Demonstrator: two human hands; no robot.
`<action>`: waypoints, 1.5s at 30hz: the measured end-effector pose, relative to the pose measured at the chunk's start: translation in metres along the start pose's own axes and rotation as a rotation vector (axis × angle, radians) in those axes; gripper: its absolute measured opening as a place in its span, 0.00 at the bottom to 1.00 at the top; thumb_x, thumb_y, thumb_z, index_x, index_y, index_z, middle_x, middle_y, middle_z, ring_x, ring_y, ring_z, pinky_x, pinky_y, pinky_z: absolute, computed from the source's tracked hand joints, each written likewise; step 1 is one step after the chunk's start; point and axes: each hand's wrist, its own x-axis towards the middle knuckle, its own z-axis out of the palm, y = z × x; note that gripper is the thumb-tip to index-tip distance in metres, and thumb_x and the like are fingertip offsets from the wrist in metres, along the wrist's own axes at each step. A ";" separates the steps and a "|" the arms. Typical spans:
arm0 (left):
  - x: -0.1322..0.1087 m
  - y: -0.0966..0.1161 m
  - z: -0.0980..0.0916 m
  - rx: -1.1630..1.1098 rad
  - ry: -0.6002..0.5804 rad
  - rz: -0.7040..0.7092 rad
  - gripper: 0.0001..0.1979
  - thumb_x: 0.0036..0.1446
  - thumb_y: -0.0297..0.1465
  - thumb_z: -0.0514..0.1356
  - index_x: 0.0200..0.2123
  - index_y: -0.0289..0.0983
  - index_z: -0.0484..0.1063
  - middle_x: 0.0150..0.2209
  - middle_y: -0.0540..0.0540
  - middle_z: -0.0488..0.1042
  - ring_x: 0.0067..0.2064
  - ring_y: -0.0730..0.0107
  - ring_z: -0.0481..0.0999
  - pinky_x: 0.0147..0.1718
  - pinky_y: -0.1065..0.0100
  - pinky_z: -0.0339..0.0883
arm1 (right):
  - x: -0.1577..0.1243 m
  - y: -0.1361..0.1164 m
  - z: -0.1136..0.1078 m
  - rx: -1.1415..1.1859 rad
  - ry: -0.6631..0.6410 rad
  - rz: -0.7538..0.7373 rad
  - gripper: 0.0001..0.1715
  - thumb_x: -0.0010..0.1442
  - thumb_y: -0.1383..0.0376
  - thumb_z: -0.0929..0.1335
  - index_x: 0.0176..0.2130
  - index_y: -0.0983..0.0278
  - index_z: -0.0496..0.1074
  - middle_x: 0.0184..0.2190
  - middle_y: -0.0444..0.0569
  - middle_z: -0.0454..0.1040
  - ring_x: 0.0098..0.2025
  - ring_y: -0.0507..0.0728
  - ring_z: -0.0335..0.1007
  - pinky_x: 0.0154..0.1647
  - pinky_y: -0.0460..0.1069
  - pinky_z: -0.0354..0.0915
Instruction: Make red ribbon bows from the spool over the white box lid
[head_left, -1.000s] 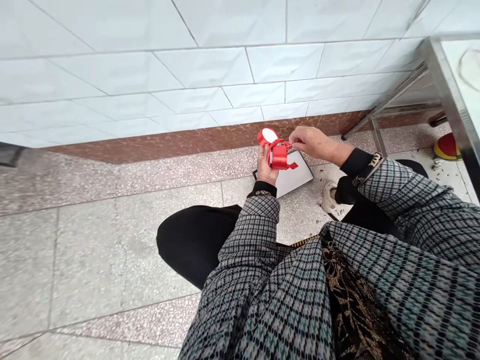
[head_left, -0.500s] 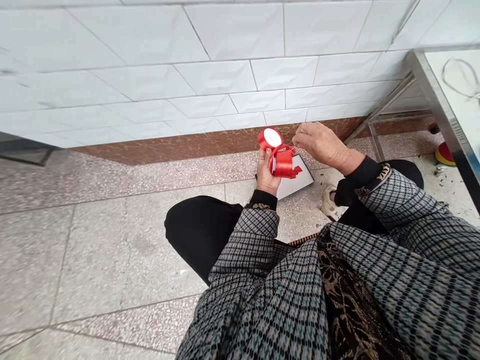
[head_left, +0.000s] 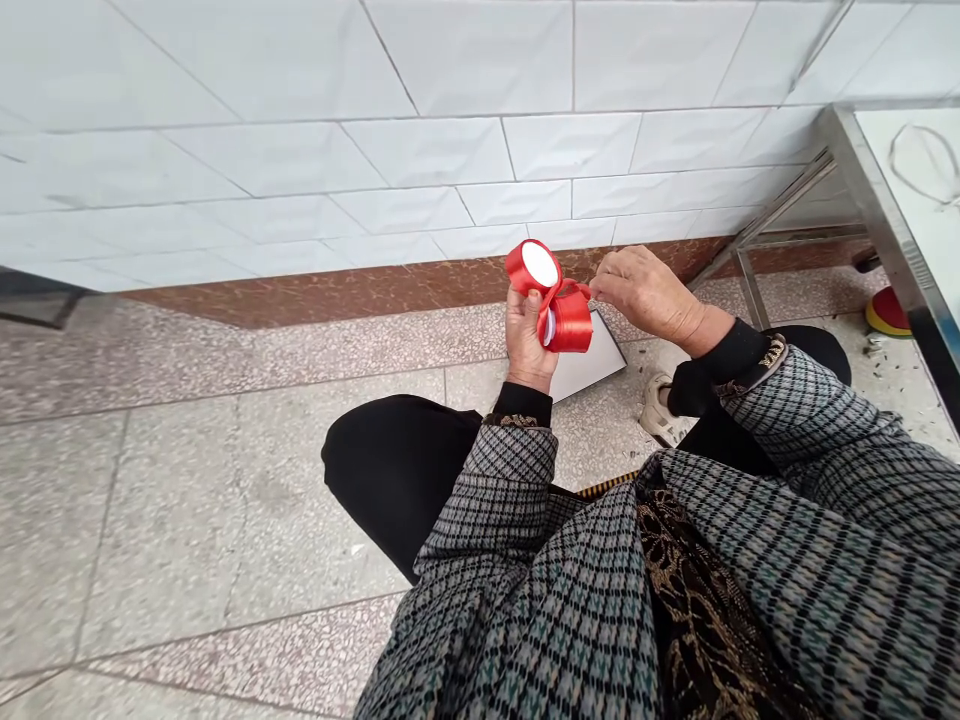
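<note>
Two rolls of red satin ribbon are in my left hand [head_left: 529,345], whose fingers are wrapped round them. The upper ribbon roll [head_left: 540,263] turns its white end toward me. Just below it, the lower ribbon roll [head_left: 574,325] lies on its side, its pale spool rim by my thumb. A red strip of ribbon [head_left: 555,295] loops between the two rolls. My right hand [head_left: 645,295] is beside the lower roll, thumb and fingers pinched on the red ribbon at its upper right edge. The exact fingertip hold is partly hidden.
A white, dark-edged flat panel [head_left: 592,365] lies on the floor beneath my hands. At right stands a metal-framed table [head_left: 874,190] with a thin wire loop [head_left: 922,165] on it. A red and yellow object [head_left: 889,312] sits under it. The tiled wall [head_left: 450,150] is ahead.
The rolls have tilted slightly in my left hand, and the upper one has shifted up and left. A loose ribbon tail at the lower roll's right side no longer shows. My right hand moved slightly right.
</note>
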 end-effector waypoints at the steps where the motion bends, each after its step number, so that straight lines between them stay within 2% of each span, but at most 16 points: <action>1: 0.002 -0.001 -0.002 -0.001 -0.020 0.015 0.32 0.66 0.45 0.74 0.69 0.46 0.74 0.55 0.38 0.84 0.55 0.51 0.87 0.53 0.53 0.83 | 0.000 0.001 0.001 -0.002 0.012 0.003 0.16 0.80 0.68 0.62 0.44 0.61 0.78 0.42 0.51 0.75 0.46 0.61 0.67 0.55 0.58 0.63; 6: 0.010 -0.008 -0.015 -0.007 -0.097 0.087 0.35 0.61 0.50 0.76 0.67 0.45 0.76 0.52 0.38 0.86 0.52 0.50 0.88 0.52 0.52 0.84 | -0.001 0.001 0.004 -0.001 0.072 0.029 0.13 0.78 0.69 0.64 0.44 0.61 0.78 0.41 0.52 0.74 0.47 0.63 0.65 0.55 0.60 0.61; 14: 0.017 -0.018 -0.023 0.024 -0.125 0.130 0.34 0.58 0.52 0.78 0.62 0.45 0.78 0.52 0.38 0.86 0.54 0.49 0.88 0.51 0.54 0.83 | 0.001 -0.004 0.008 -0.009 0.038 -0.033 0.16 0.80 0.68 0.62 0.43 0.60 0.77 0.42 0.51 0.75 0.48 0.63 0.65 0.58 0.60 0.60; 22: 0.016 -0.024 -0.023 -0.012 -0.080 0.138 0.30 0.60 0.47 0.77 0.62 0.46 0.79 0.53 0.40 0.86 0.52 0.56 0.87 0.52 0.56 0.83 | 0.000 -0.010 0.012 0.006 -0.035 0.042 0.16 0.78 0.71 0.63 0.41 0.60 0.77 0.40 0.52 0.76 0.47 0.62 0.67 0.63 0.61 0.59; 26: 0.014 -0.027 -0.022 0.000 -0.060 0.133 0.28 0.63 0.46 0.76 0.63 0.46 0.78 0.54 0.40 0.85 0.53 0.56 0.87 0.54 0.55 0.82 | -0.001 -0.016 0.018 0.070 -0.053 0.121 0.15 0.75 0.72 0.64 0.39 0.61 0.78 0.39 0.52 0.76 0.46 0.62 0.67 0.61 0.61 0.61; 33: 0.014 -0.030 -0.021 -0.010 -0.028 0.158 0.31 0.61 0.50 0.76 0.63 0.46 0.77 0.55 0.40 0.85 0.53 0.56 0.87 0.55 0.55 0.82 | -0.001 -0.022 0.022 0.317 -0.085 0.321 0.15 0.70 0.74 0.66 0.43 0.63 0.83 0.43 0.52 0.79 0.44 0.59 0.73 0.50 0.55 0.67; 38: 0.013 -0.027 -0.018 -0.033 -0.018 0.099 0.33 0.63 0.50 0.75 0.67 0.47 0.76 0.56 0.40 0.85 0.49 0.59 0.88 0.52 0.57 0.83 | 0.003 -0.022 0.022 0.514 -0.135 0.409 0.15 0.67 0.74 0.68 0.38 0.62 0.84 0.40 0.49 0.81 0.42 0.56 0.75 0.52 0.55 0.69; 41: 0.011 -0.025 -0.017 -0.044 -0.008 0.067 0.33 0.62 0.47 0.76 0.67 0.48 0.76 0.55 0.40 0.86 0.48 0.60 0.88 0.50 0.58 0.84 | 0.005 -0.016 0.025 0.701 -0.154 0.479 0.13 0.64 0.73 0.70 0.35 0.61 0.85 0.38 0.47 0.82 0.42 0.55 0.76 0.53 0.55 0.71; 45: 0.013 -0.026 -0.020 -0.042 -0.034 0.090 0.32 0.60 0.46 0.78 0.65 0.46 0.77 0.54 0.41 0.86 0.46 0.62 0.87 0.49 0.59 0.83 | 0.003 -0.007 0.027 0.907 -0.176 0.545 0.08 0.61 0.70 0.74 0.34 0.59 0.86 0.37 0.46 0.84 0.42 0.56 0.77 0.54 0.55 0.74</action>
